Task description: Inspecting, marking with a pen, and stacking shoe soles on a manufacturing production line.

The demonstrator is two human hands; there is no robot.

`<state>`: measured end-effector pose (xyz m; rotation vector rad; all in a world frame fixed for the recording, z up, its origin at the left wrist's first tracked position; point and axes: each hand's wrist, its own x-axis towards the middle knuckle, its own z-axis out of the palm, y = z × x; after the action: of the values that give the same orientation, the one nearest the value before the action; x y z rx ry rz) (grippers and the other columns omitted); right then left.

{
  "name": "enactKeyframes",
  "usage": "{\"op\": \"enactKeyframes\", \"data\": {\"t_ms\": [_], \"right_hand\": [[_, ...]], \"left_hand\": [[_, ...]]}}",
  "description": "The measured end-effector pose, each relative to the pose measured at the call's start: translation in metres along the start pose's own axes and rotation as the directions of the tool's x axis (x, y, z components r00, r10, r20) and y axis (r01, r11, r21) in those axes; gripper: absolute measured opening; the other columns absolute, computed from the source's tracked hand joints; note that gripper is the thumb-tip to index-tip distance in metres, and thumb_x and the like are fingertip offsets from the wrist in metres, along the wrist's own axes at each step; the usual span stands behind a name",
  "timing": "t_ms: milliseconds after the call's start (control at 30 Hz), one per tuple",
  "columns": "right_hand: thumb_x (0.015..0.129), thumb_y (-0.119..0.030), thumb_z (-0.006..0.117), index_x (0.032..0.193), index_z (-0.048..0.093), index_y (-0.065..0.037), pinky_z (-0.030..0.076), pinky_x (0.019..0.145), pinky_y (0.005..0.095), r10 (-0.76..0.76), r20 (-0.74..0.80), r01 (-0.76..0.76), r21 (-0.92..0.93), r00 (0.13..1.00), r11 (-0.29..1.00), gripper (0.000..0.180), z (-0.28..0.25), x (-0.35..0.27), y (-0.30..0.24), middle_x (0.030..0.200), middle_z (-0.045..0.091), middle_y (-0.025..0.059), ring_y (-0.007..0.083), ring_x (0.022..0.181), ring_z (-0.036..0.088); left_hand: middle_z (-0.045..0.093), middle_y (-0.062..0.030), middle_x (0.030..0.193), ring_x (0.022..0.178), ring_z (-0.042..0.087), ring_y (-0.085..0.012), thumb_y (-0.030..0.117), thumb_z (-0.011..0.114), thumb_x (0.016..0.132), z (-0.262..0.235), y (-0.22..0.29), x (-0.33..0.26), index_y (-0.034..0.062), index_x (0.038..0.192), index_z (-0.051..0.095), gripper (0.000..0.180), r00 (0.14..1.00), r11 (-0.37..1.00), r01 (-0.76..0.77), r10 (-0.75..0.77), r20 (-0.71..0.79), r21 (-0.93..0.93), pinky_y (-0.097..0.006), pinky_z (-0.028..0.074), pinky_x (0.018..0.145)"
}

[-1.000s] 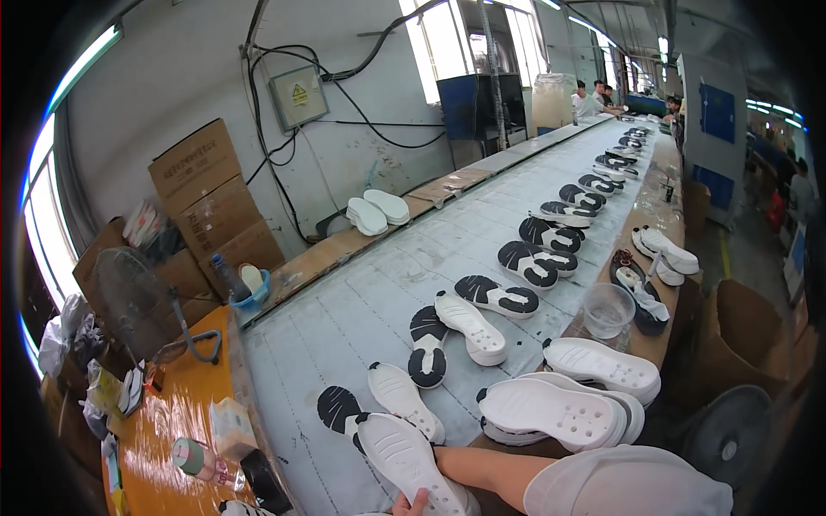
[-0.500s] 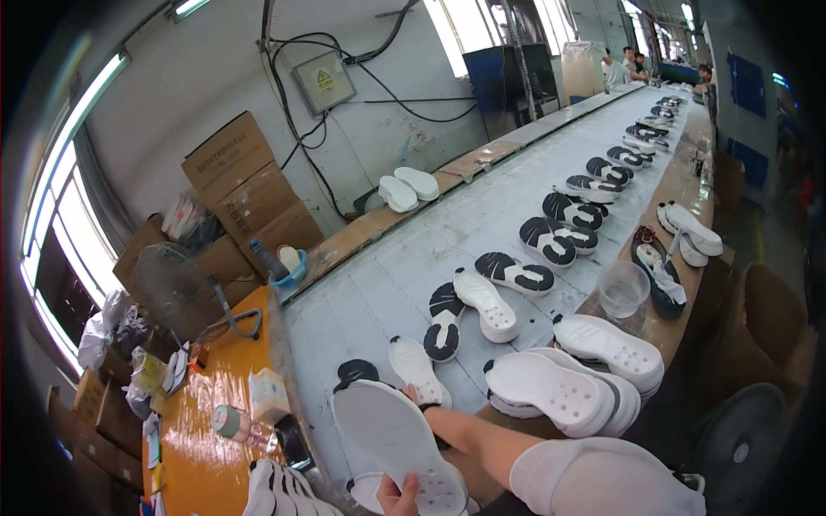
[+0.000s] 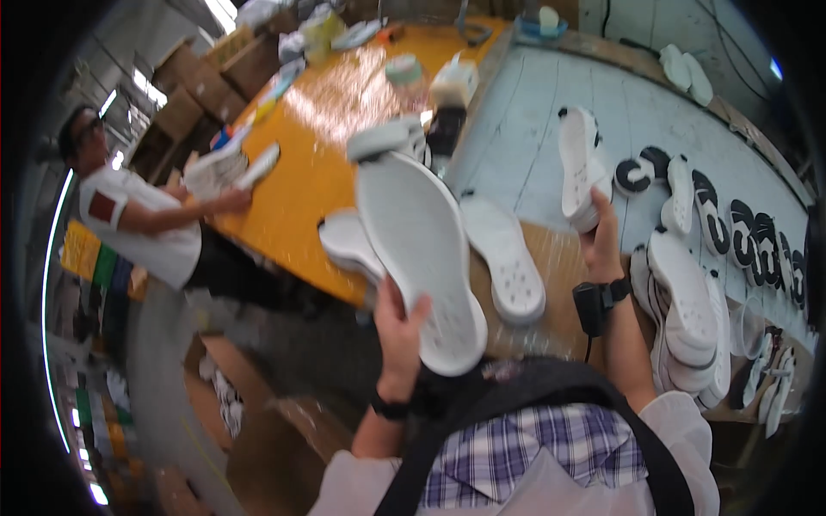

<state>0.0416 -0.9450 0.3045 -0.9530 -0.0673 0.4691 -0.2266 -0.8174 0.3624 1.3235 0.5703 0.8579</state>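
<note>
- Left hand [image 3: 397, 322] – closed round the heel end of a big white shoe sole [image 3: 422, 258], held up off the desk w/ its flat face toward the camera, thumb across that face. Looks raised for a check of the surface, tho that's my read.
- Right hand [image 3: 600, 236] – reaches fwd & grips the near end of a white perforated sole [image 3: 578, 163], which stands tilted up off the pale conveyor belt [image 3: 533, 129]. Fingers wrapped behind it; black strap device [image 3: 594, 305] on the wrist.
- Just beyond the left hand – another white sole w/ holes [image 3: 506, 258] lies flat on the brownish desk [image 3: 559, 284] edge, beside the held one; one more white sole [image 3: 348, 245] partly hidden behind it, on the orange desk [image 3: 301, 163].
- Right of the right arm – stack of white soles [image 3: 684, 318] piled near the edge, close enough to grab – prob. why it's there.
- Further right along the belt – black-and-white soles [image 3: 757, 245] laid in pairs, spaced apart, running off toward the rim.
- Mid-distance, orange desk – small roll of tape [image 3: 403, 69] & a whitish container [image 3: 454, 82]; too blurred for more.
- Far left – another person [image 3: 138, 219] in a white top, own hands on a bundle of white soles [image 3: 225, 168] over the desk's far edge.
- Behind them – cardboard boxes [image 3: 194, 86] stacked.
</note>
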Motion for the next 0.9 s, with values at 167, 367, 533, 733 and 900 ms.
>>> {"op": "enactKeyframes", "data": {"t_ms": [167, 367, 533, 733, 900], "right_hand": [[0.086, -0.026, 0.05, 0.128, 0.038, -0.001, 0.032, 0.1, 0.0342, -0.16, 0.227, 0.108, 0.225, 0.961, 0.968, 0.051, -0.003, -0.051, 0.006, 0.128, 0.046, 0.0079, 0.0205, 0.119, 0.043], [0.086, -0.041, 0.047, 0.134, 0.03, -0.005, 0.038, 0.096, 0.0428, 0.044, 0.34, -0.14, 0.265, 0.939, 0.954, 0.063, -0.004, -0.087, -0.002, 0.13, 0.042, 0.0111, 0.0256, 0.118, 0.044], [0.073, -0.059, 0.055, 0.137, 0.022, -0.007, 0.042, 0.089, 0.0533, 0.059, 0.514, -0.175, 0.18, 0.856, 0.968, 0.088, -0.014, -0.109, -0.022, 0.131, 0.037, 0.0171, 0.0381, 0.114, 0.044], [0.057, -0.051, 0.071, 0.138, 0.019, -0.006, 0.037, 0.091, 0.0612, 0.234, 0.699, -0.437, 0.123, 0.675, 0.891, 0.106, -0.039, -0.124, -0.028, 0.134, 0.031, 0.0228, 0.0429, 0.116, 0.04], [0.05, -0.031, 0.078, 0.126, 0.04, 0.004, 0.036, 0.095, 0.0327, 0.24, 0.605, -0.197, -0.137, 0.759, 0.971, 0.092, -0.059, -0.129, -0.038, 0.12, 0.051, 0.0136, 0.0225, 0.109, 0.05]], "left_hand": [[0.05, -0.0128, 0.117, 0.1, 0.053, -0.0187, -0.004, 0.05, 0.081, -0.048, -0.007, 0.038, -0.0038, 0.126, 0.036, 0.047, 0.986, 0.969, -0.073, 0.034, -0.163, -0.238, -0.029, 0.042, 0.086], [0.051, -0.0169, 0.111, 0.092, 0.054, -0.0258, 0.01, 0.06, 0.073, -0.126, -0.081, 0.125, -0.0058, 0.113, 0.046, 0.045, 0.94, 0.92, 0.181, -0.058, -0.337, 0.346, -0.035, 0.045, 0.081], [0.004, -0.0332, 0.138, 0.13, 0.009, -0.0417, 0.018, 0.073, 0.064, -0.115, -0.055, 0.113, -0.0095, 0.133, 0.017, 0.094, 0.851, 0.505, 0.183, 0.349, -0.393, 0.843, -0.043, 0.015, 0.106], [0.041, -0.0138, 0.128, 0.116, 0.042, -0.0209, 0.02, 0.047, 0.092, 0.023, 0.023, 0.067, -0.0021, 0.129, 0.034, 0.045, 0.959, 0.967, -0.242, 0.226, 0.171, 0.078, -0.03, 0.037, 0.093], [0.059, -0.0094, 0.103, 0.092, 0.056, -0.0114, 0.035, 0.039, 0.094, 0.072, 0.048, 0.069, -0.004, 0.117, 0.049, 0.046, 0.947, 0.978, 0.101, -0.039, 0.32, -0.181, -0.022, 0.044, 0.078]]}}
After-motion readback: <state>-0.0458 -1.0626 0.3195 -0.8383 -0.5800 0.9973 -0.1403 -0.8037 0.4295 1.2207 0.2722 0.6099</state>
